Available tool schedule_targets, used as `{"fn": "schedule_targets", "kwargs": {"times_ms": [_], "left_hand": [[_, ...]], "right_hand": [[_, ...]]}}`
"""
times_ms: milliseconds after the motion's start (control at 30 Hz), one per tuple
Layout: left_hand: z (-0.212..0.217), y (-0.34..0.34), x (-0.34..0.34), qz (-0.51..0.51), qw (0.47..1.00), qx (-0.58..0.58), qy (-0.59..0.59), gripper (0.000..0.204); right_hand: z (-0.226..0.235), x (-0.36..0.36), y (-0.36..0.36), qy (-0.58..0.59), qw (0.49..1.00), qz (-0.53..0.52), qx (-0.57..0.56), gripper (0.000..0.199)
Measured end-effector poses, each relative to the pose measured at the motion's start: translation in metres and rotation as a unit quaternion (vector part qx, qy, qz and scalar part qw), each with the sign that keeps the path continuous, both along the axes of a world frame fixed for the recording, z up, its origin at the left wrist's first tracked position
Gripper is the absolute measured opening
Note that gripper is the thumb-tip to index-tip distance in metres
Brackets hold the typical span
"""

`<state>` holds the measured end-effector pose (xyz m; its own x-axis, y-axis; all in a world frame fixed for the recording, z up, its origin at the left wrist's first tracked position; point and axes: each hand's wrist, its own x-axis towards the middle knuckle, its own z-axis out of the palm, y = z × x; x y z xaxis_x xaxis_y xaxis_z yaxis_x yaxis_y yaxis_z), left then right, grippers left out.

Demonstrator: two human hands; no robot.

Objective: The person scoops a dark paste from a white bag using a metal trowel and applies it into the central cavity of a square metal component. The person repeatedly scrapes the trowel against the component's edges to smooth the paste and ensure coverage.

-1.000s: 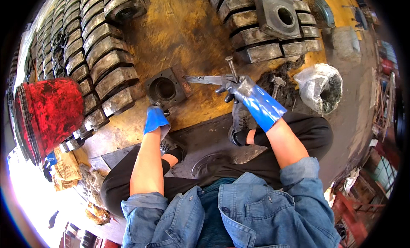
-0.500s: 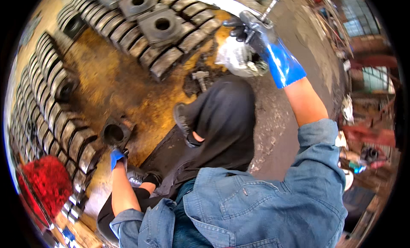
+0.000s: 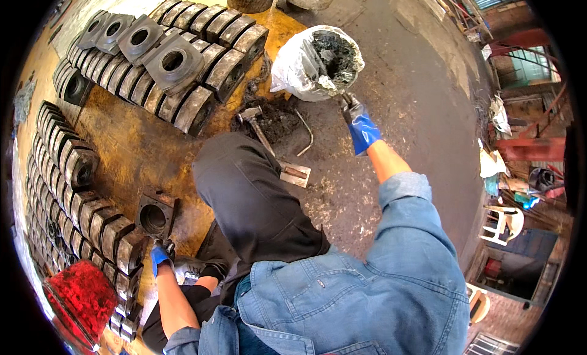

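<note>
The right hand [image 3: 356,118] was held closed on a small tool at the rim of the soft, heavy-looking bag [image 3: 302,70] of dark grease, best gripped by that rolled rim, while the left hand [image 3: 160,255], well away from the bag, was rested beside a stiff, heavy metal block [image 3: 154,215], its fingers' state not discernible.

The right hand [image 3: 354,113], in a blue glove, reaches the mouth of the crumpled grey plastic bag of dark grease [image 3: 315,61], and its fingertips are too dark and small to tell what they pinch. The left hand [image 3: 160,254] is half hidden beside the square rusty metal block with a round bore [image 3: 154,215]. The black bent knee [image 3: 244,184] covers part of the flat metal trowel [image 3: 293,171].
</note>
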<state>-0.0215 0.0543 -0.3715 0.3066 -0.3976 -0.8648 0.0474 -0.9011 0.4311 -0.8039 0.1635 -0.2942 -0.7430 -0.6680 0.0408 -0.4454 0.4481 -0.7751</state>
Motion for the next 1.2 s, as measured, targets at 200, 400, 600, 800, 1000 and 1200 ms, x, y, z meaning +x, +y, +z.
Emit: {"fn": "schedule_targets", "kwargs": {"times_ms": [200,400,600,800,1000,1200], "left_hand": [[0.015,0.006,0.005,-0.051,0.998,-0.025,0.011,0.044],[0.020,0.027,0.005,-0.006,1.000,0.010,-0.014,0.041],[0.034,0.027,-0.012,-0.039,0.999,0.007,-0.012,0.045],[0.033,0.034,-0.009,-0.019,1.000,0.000,0.009,0.047],[0.029,0.043,-0.011,-0.039,0.999,0.020,-0.012,0.051],[0.020,0.051,0.010,-0.041,0.999,0.024,-0.022,0.050]], "right_hand": [[-0.006,-0.028,0.011,0.317,0.938,0.053,0.131,0.043],[0.023,0.007,0.000,0.395,0.850,0.129,0.322,0.040],[0.003,0.002,0.039,0.520,0.800,0.158,0.256,0.048],[0.027,0.008,0.086,0.501,0.811,0.201,0.228,0.051],[0.058,0.006,0.130,0.379,0.891,0.163,0.192,0.049],[0.054,0.012,0.069,-0.268,0.948,-0.065,-0.161,0.035]]}}
